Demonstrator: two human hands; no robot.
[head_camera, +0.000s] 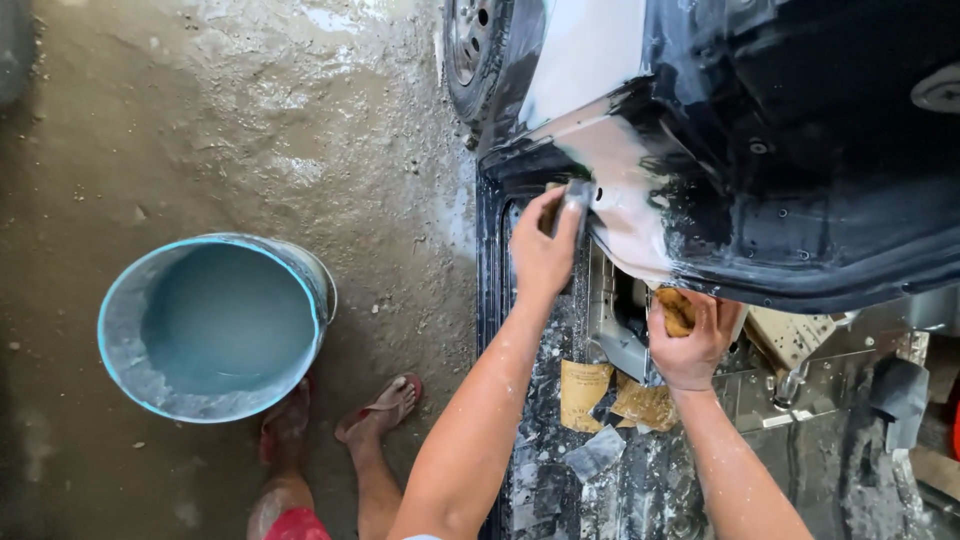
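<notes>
The left hand is pinching a small grey sanding pad against the white-primed car body panel. The right hand is gripping a yellow sponge, fingers curled, beneath the panel.

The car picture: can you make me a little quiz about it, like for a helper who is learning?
1. True or false: the bucket holds cloudy water.
2. What does the right hand grip? A) a yellow sponge B) a hammer C) a brush
3. Fill in: the left hand presses a grey pad against the car's white ____ patch.

Key: 1 true. 2 A. 3 sanded. The bucket stands on the wet floor, beside the person's sandalled feet.
</notes>
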